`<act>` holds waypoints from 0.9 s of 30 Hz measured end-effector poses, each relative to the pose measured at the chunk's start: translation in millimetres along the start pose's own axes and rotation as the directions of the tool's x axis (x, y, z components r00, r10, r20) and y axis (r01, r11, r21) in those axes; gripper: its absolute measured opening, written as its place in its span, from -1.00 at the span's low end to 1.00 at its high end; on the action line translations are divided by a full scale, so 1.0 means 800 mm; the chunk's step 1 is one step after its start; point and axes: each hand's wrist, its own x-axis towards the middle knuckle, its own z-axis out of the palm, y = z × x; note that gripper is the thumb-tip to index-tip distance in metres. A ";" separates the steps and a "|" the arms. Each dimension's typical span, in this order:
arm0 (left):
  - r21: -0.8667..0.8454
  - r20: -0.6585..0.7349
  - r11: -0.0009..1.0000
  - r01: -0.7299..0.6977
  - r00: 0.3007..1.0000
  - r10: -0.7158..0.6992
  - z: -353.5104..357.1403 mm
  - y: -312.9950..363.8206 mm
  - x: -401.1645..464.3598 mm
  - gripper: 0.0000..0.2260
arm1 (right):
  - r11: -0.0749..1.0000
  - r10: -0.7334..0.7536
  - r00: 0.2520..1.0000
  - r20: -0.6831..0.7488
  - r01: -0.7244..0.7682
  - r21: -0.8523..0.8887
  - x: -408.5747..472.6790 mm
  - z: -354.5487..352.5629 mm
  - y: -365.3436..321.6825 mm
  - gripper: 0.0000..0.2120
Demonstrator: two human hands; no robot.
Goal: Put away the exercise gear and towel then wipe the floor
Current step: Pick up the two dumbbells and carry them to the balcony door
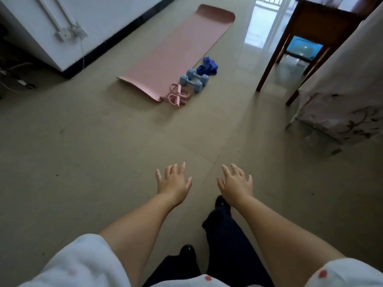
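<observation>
1. Left hand (pixel 173 181) and right hand (pixel 236 182) are spread, holding nothing.
2. Well ahead: pink yoga mat (pixel 176 52), blue dumbbells (pixel 193 80), pink resistance band (pixel 176 95), blue towel (pixel 207 66).
3. Nothing is gathered yet; the next move likely calls for walking over and bending down.

Ahead of your left hand (pixel 173 181) lies the mat (pixel 176 52) on the floor (pixel 83 152); along its right edge sit the resistance band (pixel 176 94), dumbbells (pixel 193 80), then towel (pixel 207 65). Far beyond your right hand (pixel 236 183) stands a table (pixel 310 27).

A pink mat (pixel 176 52) is lying flat; beside it, pink resistance bands (pixel 176 95), two blue dumbbells (pixel 193 80), and a crumpled blue towel (pixel 208 66) are lying.
</observation>
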 end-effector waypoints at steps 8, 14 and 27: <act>0.015 -0.070 0.999 -0.038 0.997 0.039 -0.081 0.113 0.172 -0.46 | 1.000 0.006 0.996 -0.087 -0.005 0.008 0.152 -0.131 0.080 -0.50; -0.020 -0.112 0.999 -0.050 0.993 0.048 -0.160 0.229 0.294 -0.46 | 0.997 0.024 0.994 -0.103 -0.031 -0.068 0.272 -0.256 0.163 -0.52; -0.118 -0.112 0.993 0.009 0.993 -0.022 -0.267 0.315 0.559 -0.46 | 0.993 -0.094 0.991 -0.096 0.087 -0.079 0.544 -0.426 0.185 -0.49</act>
